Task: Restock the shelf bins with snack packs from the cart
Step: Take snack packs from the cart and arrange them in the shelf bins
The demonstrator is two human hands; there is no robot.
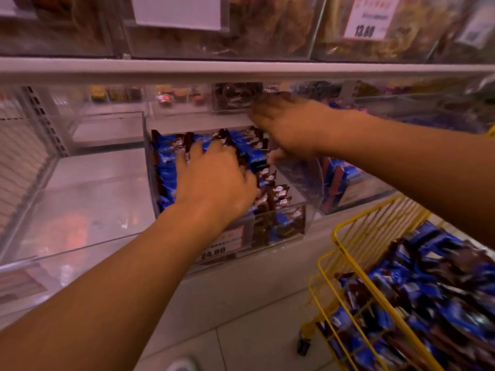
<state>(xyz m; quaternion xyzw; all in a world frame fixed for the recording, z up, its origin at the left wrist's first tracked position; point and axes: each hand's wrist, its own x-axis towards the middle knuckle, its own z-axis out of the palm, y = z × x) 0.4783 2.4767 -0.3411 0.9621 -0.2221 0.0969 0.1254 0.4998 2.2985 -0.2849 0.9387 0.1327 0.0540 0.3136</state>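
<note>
A clear shelf bin (pixel 308 218) holds rows of blue and brown snack packs (pixel 166 167) standing on edge. My left hand (pixel 214 180) lies palm down on the middle of these rows, with spread fingers pressing on the pack tops. My right hand (pixel 292 127) hovers over the bin's back right corner, blurred by motion, with its thumb low near the packs; whether it holds anything is unclear. At the lower right a yellow wire cart (pixel 356 253) is heaped with the same snack packs (pixel 428 290).
To the left is a clear bin (pixel 80 204) with nothing in it. Another bin (pixel 348 183) on the right holds a few blue packs. A white shelf edge (pixel 241 69) runs just above my right hand. A price tag (pixel 222 245) marks the bin front.
</note>
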